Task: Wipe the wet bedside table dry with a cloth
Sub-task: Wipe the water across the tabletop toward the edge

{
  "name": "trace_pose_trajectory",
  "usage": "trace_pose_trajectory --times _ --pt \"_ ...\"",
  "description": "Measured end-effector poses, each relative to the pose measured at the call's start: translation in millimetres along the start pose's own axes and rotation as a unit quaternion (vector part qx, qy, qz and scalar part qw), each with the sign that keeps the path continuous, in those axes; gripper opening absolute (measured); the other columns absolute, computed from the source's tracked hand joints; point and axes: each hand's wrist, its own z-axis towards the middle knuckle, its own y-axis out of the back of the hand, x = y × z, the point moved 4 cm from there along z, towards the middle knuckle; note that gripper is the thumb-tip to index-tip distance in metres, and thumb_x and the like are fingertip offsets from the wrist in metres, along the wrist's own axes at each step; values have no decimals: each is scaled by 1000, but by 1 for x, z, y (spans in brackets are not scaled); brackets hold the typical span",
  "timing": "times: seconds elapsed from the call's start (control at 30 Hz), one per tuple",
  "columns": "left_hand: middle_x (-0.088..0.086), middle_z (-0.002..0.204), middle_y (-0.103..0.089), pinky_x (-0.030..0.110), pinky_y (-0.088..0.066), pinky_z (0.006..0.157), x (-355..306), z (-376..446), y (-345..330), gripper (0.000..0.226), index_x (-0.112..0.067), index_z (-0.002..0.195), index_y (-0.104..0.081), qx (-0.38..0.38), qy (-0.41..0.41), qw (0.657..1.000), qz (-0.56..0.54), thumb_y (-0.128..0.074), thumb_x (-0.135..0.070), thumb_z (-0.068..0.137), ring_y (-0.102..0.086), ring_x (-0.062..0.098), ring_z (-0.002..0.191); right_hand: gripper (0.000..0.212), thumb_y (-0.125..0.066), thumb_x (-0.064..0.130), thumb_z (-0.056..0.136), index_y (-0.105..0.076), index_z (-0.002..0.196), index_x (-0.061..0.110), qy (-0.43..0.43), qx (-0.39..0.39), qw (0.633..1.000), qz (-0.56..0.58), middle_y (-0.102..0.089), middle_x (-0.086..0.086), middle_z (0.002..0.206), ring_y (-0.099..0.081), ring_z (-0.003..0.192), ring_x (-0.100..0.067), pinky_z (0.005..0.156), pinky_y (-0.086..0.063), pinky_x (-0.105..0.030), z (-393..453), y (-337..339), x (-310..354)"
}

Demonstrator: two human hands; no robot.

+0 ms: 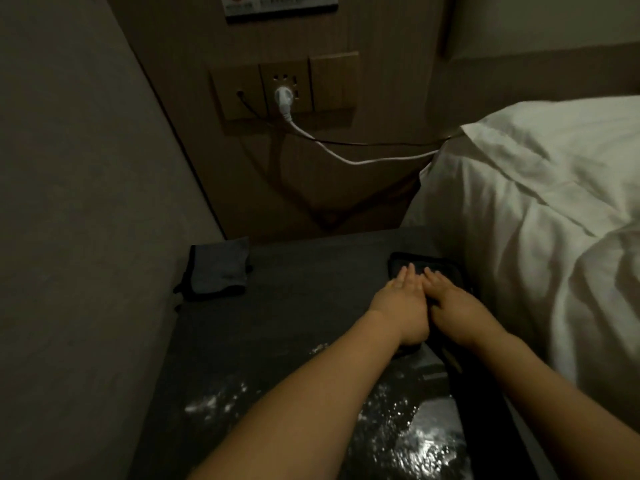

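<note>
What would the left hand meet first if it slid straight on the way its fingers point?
The left hand lies flat on the dark cloth and points away toward the wall panel. It would probably cross the cloth's far edge, then bare table, then the panel. Depth is unclear in this dim view.

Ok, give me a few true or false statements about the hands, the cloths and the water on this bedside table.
1. Both hands press flat on one dark cloth. True: left hand and right hand lie side by side on it.
2. The bedside table is fully dry. False: water glistens at its near end.
3. A second, grey cloth lies at the far left corner. True.
4. The white plug lies on the table. False: it sits in the wall socket.
5. The cloth under the hands is beside the wall. False: it is on the bed side.
</note>
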Motion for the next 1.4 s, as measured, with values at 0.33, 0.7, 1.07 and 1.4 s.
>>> trace_pose_trajectory --times 0.33,0.7,1.07,1.4 --pt "20 159 14 37 -2 121 -6 -41 -16 78 1 150 8 16 33 999 36 -40 -28 95 10 29 149 55 -39 10 93 -25 145 19 37 -31 999 -19 -22 0 156 -14 145 -14 115 -21 -29 -41 -14 16" --pt "19 159 16 37 -2 121 21 -87 -25 82 1 150 9 32 52 997 53 -42 -33 95 11 28 148 53 -38 9 94 -25 145 14 78 -12 997 -20 -22 -4 156 -16 145 -17 116 -18 -29 -54 -37 56" --pt "19 159 15 36 -2 123 93 -162 -41 79 -1 150 9 27 118 993 17 -39 -29 94 11 27 149 58 -36 11 92 -15 147 10 161 31 986 -30 -13 -8 158 -9 146 -21 118 -9 -30 -58 -79 151" --pt "17 159 16 33 0 122 134 -219 -54 81 -2 150 11 31 168 985 -9 -42 -30 94 12 26 149 62 -39 13 91 -12 147 7 221 75 971 -49 -9 -10 158 -5 146 -23 118 -7 -32 -67 -106 213"
